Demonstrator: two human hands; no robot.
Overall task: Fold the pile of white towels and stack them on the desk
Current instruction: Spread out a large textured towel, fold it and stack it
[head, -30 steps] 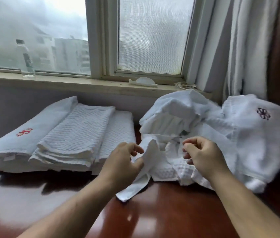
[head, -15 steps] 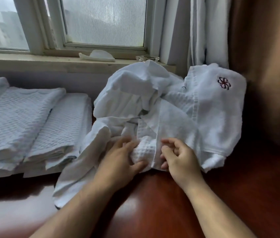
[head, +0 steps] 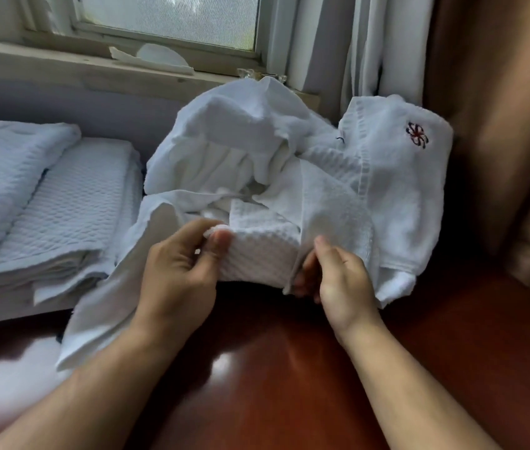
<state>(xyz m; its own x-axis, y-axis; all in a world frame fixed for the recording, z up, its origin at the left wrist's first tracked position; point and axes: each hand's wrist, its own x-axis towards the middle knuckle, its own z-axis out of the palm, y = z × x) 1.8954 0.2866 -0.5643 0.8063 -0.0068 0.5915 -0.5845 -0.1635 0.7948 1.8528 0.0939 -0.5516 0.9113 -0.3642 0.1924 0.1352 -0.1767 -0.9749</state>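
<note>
**A:** Can we read anything here at all? Words, numbers, a brand?

**B:** Nope, we can't find a single letter or digit. Closest thing we've got is a small pinwheel emblem [head: 416, 135], stitched in red and a dark thread, on the plush white towel [head: 399, 203] at far right. Just a logo, no lettering.

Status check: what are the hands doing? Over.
Left hand, right hand: both pinching waffle-weave towel. Towel partly buried in unfolded pile. Folded stack sits left.
</note>
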